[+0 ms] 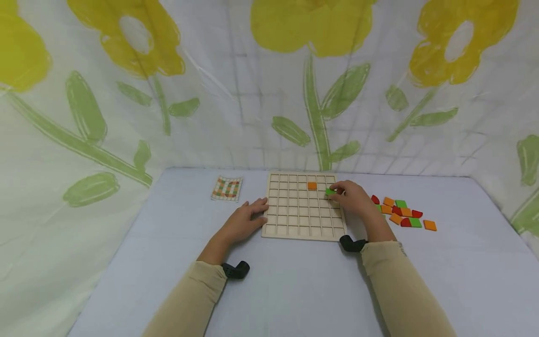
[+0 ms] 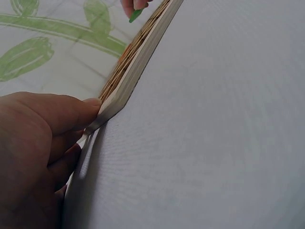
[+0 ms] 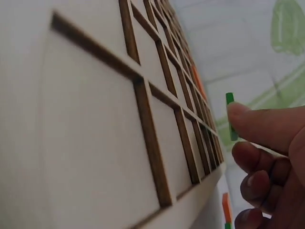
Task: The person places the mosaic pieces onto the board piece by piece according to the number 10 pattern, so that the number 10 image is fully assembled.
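A pale wooden grid board (image 1: 283, 210) lies on the table, with one orange square tile (image 1: 312, 186) in an upper cell. My right hand (image 1: 353, 197) pinches a green square tile (image 1: 330, 192) between thumb and fingers over the board's upper right. In the right wrist view the green tile (image 3: 230, 117) is seen edge-on, raised off the grid. My left hand (image 1: 245, 220) rests against the board's left edge, fingers spread. In the left wrist view the thumb (image 2: 88, 112) touches the board's rim (image 2: 126, 88); the other fingers are partly hidden behind it.
To the right of the board is a loose group of orange tiles (image 1: 430, 225), green tiles (image 1: 415, 223) and red curved pieces (image 1: 417, 214). A small pattern card (image 1: 227, 188) lies left of the board. Behind the table (image 1: 290, 285) hangs a flowered curtain (image 1: 210, 117).
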The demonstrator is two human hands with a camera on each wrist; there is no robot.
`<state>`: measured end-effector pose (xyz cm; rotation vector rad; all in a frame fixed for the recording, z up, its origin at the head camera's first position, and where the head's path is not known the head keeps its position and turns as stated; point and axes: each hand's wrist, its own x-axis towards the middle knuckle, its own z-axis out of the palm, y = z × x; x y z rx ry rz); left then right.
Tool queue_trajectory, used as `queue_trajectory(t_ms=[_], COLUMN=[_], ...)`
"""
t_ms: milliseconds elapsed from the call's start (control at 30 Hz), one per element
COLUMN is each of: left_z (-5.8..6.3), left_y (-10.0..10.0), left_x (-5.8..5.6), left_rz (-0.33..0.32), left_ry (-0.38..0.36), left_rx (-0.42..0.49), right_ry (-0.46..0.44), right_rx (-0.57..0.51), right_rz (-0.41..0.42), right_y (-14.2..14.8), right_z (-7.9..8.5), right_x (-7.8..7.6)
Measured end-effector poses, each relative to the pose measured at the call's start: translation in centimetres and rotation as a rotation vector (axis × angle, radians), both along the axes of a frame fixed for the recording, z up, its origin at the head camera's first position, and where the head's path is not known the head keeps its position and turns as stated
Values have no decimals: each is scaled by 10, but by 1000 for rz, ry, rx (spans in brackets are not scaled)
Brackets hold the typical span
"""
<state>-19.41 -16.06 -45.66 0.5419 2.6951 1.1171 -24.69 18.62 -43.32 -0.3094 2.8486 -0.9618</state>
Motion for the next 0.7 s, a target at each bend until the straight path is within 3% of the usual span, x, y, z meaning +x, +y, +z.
queue_trajectory(t_ms=[233, 700], left_z=[-6, -5], left_y=[-1, 0], left_x=[-1, 0], left_rz=[13, 21], left_ry=[-2, 10], left_rx=[13, 18], right_ry=[-74, -100], right_rx=[102, 83], right_rz=[52, 57], right_y=[-10, -22], right_z=[4, 7], right_x=[-9, -8])
